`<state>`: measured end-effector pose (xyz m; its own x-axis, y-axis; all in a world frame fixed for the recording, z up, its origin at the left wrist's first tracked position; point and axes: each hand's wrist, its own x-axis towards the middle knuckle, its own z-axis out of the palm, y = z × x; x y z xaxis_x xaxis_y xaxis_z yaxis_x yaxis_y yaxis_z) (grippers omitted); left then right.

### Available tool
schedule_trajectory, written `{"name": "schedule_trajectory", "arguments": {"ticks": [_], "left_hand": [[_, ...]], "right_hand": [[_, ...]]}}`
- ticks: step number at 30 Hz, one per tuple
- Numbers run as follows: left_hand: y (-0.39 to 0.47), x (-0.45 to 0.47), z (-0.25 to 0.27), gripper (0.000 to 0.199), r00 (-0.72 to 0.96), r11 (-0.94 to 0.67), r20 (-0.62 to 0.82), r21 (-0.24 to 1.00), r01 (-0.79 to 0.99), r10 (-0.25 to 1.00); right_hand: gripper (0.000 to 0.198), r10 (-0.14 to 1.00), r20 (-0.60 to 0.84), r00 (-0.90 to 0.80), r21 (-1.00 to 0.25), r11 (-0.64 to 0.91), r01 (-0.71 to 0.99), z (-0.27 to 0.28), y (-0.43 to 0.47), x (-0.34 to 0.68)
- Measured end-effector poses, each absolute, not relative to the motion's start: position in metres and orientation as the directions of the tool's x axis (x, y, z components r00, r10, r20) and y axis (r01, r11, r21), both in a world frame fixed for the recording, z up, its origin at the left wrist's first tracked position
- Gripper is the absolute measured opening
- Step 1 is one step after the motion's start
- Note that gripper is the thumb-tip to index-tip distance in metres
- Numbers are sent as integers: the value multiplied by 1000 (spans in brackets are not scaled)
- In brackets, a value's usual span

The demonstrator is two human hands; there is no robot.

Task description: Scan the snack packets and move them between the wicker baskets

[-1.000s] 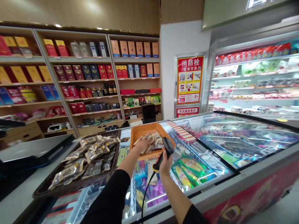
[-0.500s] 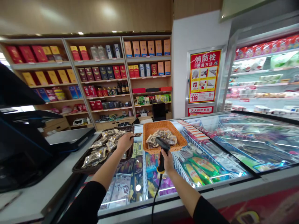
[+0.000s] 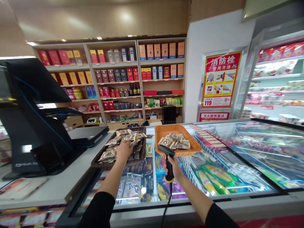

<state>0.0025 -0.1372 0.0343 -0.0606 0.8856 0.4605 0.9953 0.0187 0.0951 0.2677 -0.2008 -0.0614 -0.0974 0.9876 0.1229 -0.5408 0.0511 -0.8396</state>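
On the left, a dark brown woven basket (image 3: 95, 162) holds several small clear-and-beige snack packets (image 3: 108, 155). My left hand (image 3: 123, 152) reaches into it, fingers bent and closed on a snack packet (image 3: 133, 142) among the others; the fingertips are partly hidden. My right hand (image 3: 175, 167) is wrapped round the handle of a black and yellow barcode scanner (image 3: 169, 167). The scanner's head overlaps the near rim of an orange wicker basket (image 3: 197, 146), where more of these packets (image 3: 177, 141) lie. A cable hangs down from the scanner.
Both baskets rest on a glass-topped freezer (image 3: 213, 177) with bagged frozen goods inside. A dark checkout scale with a screen (image 3: 38, 126) stands on the white counter (image 3: 78, 164) at left. Shelves of boxes (image 3: 111, 76) line the back wall; a lit chiller (image 3: 277, 85) is at right.
My left hand has moved from the dark basket's right edge further in among the packets. The scanner stays in my right hand by the orange basket. The view has turned left.
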Motion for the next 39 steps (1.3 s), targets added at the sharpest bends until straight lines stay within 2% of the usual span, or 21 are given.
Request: {"name": "schedule_trajectory", "arguments": {"ticks": [3,5,8,10,13,17,20,23,29,39], "left_hand": [[-142,4,38,35,-65,-89,555,246,965,829],[-141,10,40,35,-132,-176,557,465,868,820],[-130,27,40,37,-267,-275,452,817,507,851],[-118,44,36,42,-248,-312,368,920,238,896],[-101,66,27,50,-128,-320,327,945,74,936],[-88,77,12,43,-31,-317,321,943,100,946],[-87,73,6,36,-71,-301,309,948,103,948],[-87,71,5,31,-135,-291,297,955,63,945],[-90,78,6,37,-73,-317,311,942,-107,948],[-91,78,6,41,-74,-294,287,948,-124,955]], "right_hand": [[45,987,133,-88,-852,68,-519,-56,-205,268],[45,986,155,-57,-863,107,-493,-54,-206,266],[44,972,233,37,-880,227,-418,-55,-207,267],[43,952,293,91,-889,306,-340,-56,-208,270],[43,924,359,128,-899,379,-218,-56,-209,275],[40,914,395,96,-913,402,-67,-53,-211,277],[32,919,388,70,-922,388,11,-50,-211,274],[24,927,371,47,-928,372,-3,-45,-212,271],[19,921,389,20,-920,388,51,-36,-218,270],[18,931,364,34,-931,364,-1,-39,-218,269]]}}
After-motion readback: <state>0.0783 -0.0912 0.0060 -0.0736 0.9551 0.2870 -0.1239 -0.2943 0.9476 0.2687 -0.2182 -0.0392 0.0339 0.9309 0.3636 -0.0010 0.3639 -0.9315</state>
